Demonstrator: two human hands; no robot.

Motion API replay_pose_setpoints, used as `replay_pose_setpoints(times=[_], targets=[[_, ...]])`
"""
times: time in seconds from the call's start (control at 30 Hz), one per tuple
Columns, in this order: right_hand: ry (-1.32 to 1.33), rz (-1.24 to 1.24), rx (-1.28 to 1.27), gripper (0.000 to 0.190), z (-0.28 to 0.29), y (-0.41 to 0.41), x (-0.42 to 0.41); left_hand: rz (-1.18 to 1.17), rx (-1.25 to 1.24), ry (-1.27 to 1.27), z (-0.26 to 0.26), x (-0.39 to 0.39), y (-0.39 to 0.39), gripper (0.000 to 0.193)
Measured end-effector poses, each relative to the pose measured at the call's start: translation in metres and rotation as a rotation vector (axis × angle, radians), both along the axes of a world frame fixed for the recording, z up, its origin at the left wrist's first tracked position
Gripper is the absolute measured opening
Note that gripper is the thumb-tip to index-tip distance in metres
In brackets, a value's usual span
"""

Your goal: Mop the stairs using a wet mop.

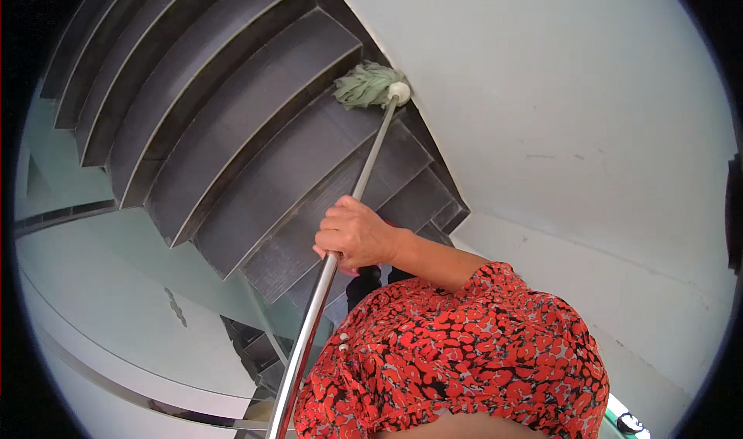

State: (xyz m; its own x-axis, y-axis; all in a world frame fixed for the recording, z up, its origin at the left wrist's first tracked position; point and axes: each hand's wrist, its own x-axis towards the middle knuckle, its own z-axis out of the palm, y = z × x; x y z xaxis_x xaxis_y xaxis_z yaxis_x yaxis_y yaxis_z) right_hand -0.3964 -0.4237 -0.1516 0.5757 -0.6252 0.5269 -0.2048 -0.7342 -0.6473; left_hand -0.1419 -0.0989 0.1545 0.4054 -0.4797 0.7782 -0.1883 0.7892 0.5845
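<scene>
My right hand (pixel 354 233) is closed around the metal handle (pixel 310 317) of a mop, the back of the hand facing up. From the bottom edge of the picture the handle slants up to a round white socket (pixel 399 92). A grey-green cloth mop head (pixel 365 85) spreads leftward from that socket, on a dark tiled stair tread (pixel 313 131) close to the wall. My left hand is out of view.
Dark stairs (pixel 191 108) curve away to the upper left. A pale scuffed wall (pixel 557 120) rises on the right, with dark skirting (pixel 429 131) along its foot. Left of the steps stand a glass balustrade (pixel 116 271) and a curved metal rail (pixel 133 398).
</scene>
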Motion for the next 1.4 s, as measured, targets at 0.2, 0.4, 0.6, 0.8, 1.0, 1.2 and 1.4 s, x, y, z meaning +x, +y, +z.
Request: replay_pose_setpoints(times=[0.2, 0.4, 0.6, 0.8, 1.0, 1.2, 1.4], targets=[[0.064, 0.032, 0.061, 0.017, -0.021, 0.022, -0.014, -0.141, 0.193, -0.077, -0.002, 0.014, 0.009, 0.012], [0.218, -0.032, 0.167, 0.011, -0.072, 0.045, -0.036, -0.161, 0.093, 0.135, -0.048, 0.008, -0.048, 0.015], [0.459, -0.107, 0.328, 0.009, -0.150, 0.073, -0.058, -0.397, 0.388, -0.080, -0.099, 0.019, -0.102, 0.007], [0.486, 0.058, 0.332, 0.011, -0.127, 0.062, -0.026, -0.144, 0.298, 0.217, -0.099, 0.064, -0.076, 0.014], [0.189, 0.171, 0.259, 0.013, -0.066, 0.066, 0.033, 0.261, 0.188, 0.465, -0.043, 0.119, -0.043, 0.029], [0.213, 0.148, 0.296, 0.012, -0.077, 0.063, 0.061, 0.130, 0.338, 0.417, -0.038, 0.089, -0.057, 0.027], [0.445, 0.289, 0.529, 0.013, -0.112, 0.065, 0.050, 0.269, 0.528, 0.317, -0.103, 0.103, -0.052, 0.021]])
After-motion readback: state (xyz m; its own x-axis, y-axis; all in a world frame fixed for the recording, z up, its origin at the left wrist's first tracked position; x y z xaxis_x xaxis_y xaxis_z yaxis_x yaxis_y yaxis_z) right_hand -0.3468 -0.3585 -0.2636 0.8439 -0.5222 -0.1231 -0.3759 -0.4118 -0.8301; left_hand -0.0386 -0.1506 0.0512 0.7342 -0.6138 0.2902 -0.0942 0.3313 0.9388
